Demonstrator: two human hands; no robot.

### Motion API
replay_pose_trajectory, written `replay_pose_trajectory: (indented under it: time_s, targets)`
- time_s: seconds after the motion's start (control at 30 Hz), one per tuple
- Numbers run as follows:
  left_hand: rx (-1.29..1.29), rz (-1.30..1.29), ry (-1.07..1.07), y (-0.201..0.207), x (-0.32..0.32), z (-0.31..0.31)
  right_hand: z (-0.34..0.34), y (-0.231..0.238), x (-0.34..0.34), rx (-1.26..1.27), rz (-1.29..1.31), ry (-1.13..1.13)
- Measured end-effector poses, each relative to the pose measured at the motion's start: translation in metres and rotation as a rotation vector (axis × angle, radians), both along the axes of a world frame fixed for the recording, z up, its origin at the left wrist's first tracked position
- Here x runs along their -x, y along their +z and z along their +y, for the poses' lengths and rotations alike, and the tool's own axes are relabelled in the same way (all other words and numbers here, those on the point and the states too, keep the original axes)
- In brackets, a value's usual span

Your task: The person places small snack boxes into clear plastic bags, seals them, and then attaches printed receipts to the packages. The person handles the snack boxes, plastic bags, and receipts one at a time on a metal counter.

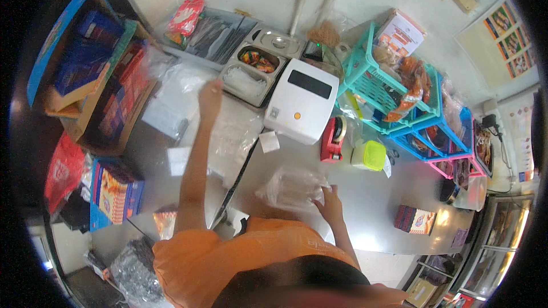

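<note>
At the right front of the steel counter, my right hand [330, 204] is closed on the edge of a clear plastic bag [288, 189], which lies flat on the steel. My left hand [210, 92] is stretched forward to the near left corner of a steel container set [242, 96]. Its fingers are curled and slightly blurred; what they hold, if anything, I cannot make out. Beside it, one compartment contains clear plastic pieces [242, 81] and another small colourful sachets [258, 61]. Clear plastic sheets or bags [231, 131] spread under my left forearm.
A white printer-like machine [301, 101] stands at the centre back. To its right are a red tape dispenser [332, 140], a green-lidded tub [371, 155] and a teal basket [365, 74]. Cardboard boxes [94, 88] crowd the left, and a small box [415, 220] sits far right.
</note>
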State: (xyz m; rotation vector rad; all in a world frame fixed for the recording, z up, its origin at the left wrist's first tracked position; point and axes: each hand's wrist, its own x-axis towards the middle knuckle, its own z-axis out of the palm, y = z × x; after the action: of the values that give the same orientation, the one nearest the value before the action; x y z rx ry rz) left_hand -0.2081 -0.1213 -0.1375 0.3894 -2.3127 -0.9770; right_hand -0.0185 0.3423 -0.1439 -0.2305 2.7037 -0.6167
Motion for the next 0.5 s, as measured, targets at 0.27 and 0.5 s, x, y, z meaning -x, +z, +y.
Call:
replay_pose_trajectory:
  time_s: [0.27, 0.5]
  targets:
    - [0.429, 0.081, 0.215, -0.044, 0.207, -0.153, -0.013, -0.021, -0.02, 0.089, -0.014, -0.134]
    - [0.425, -0.211, 0.23, -0.057, 0.283, -0.218, -0.017, -0.026, -0.009, 0.029, -0.227, -0.272]
